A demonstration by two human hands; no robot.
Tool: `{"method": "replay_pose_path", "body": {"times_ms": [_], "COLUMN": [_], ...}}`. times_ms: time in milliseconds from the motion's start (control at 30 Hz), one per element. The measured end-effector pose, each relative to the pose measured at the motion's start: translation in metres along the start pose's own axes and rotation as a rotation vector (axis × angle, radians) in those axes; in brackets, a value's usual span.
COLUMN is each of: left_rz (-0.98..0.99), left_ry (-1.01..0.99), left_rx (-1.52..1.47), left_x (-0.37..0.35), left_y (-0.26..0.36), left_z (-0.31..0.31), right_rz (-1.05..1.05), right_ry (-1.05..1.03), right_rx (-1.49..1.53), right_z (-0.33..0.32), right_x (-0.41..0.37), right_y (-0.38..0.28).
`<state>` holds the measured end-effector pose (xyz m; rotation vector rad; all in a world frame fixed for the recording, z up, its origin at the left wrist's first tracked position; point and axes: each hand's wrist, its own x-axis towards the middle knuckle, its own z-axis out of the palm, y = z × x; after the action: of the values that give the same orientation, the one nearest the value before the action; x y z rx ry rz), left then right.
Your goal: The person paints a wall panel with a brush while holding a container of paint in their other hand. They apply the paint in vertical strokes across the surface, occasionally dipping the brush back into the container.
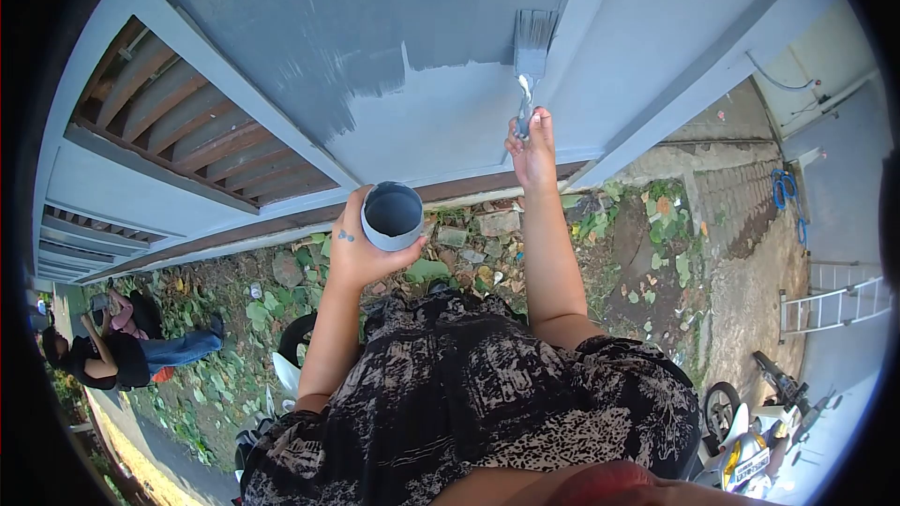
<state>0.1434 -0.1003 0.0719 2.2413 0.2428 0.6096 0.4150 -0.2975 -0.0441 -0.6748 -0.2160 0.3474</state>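
My right hand (534, 150) is closed round the handle of a paintbrush (531, 56). Its grey-coated bristles lie against the wall panel (441, 122), close to the raised frame strip on the right. Dark grey paint covers the panel's upper part and ends in a ragged, streaky edge; the lower part is lighter grey-blue. In my left hand (352, 244) is a round paint cup (394, 215), its mouth facing me and its inside coated dark grey. Spots of grey paint show on the back of this hand.
Left of the panel is a slatted vent (178, 122). Leafy weeds and stones (450, 236) line the wall's foot. Two people (112, 351) are at the far left. A ladder (834, 307), a blue hose (784, 189) and a motorcycle (750, 450) stand to the right.
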Motion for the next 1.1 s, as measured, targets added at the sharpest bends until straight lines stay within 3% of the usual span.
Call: {"method": "replay_pose_path", "body": {"times_ms": [200,300,367,433,467,500,567,667,767,1100], "left_rz": [0.024,0.048,0.046,0.042,0.042,0.046,0.048,-0.008,0.053,0.014], "left_ry": [0.015,0.02,0.018,0.028,0.029,0.027,0.025,-0.017,0.003,0.022], "left_rx": [-0.015,-0.013,-0.018,-0.022,-0.026,-0.025,-0.031,-0.048,-0.048,-0.071], "left_x": [0.0,0.001,0.002,0.001,0.0,0.001,-0.001,-0.003,-0.006,-0.01], "left_y": [-0.002,-0.001,-0.001,-0.002,-0.003,-0.004,-0.004,-0.004,-0.002,-0.003], "left_z": [-0.002,-0.005,-0.007,-0.006,-0.006,-0.006,-0.004,-0.003,-0.004,-0.013], "right_rz": [0.121,0.109,0.025,-0.357,-0.429,-0.43,-0.976,-0.862,-0.926,-0.854], "right_ry": [0.106,0.014,0.066,0.174,0.209,0.208,0.273,0.373,0.4,0.415], "right_rx": [-0.024,-0.13,-0.246,-0.834,-1.029,-1.034,-1.464,-1.574,-1.597,-1.657], "right_z": [-0.018,-0.011,0.006,0.024,0.04,0.052,0.074,0.108,0.116,0.074], "right_x": [-0.039,-0.067,-0.081,-0.092,-0.098,-0.094,-0.072,-0.055,-0.028,-0.034], "right_y": [0.008,-0.003,-0.005,-0.01,-0.022,-0.03,-0.045,-0.067,-0.073,-0.047]}}
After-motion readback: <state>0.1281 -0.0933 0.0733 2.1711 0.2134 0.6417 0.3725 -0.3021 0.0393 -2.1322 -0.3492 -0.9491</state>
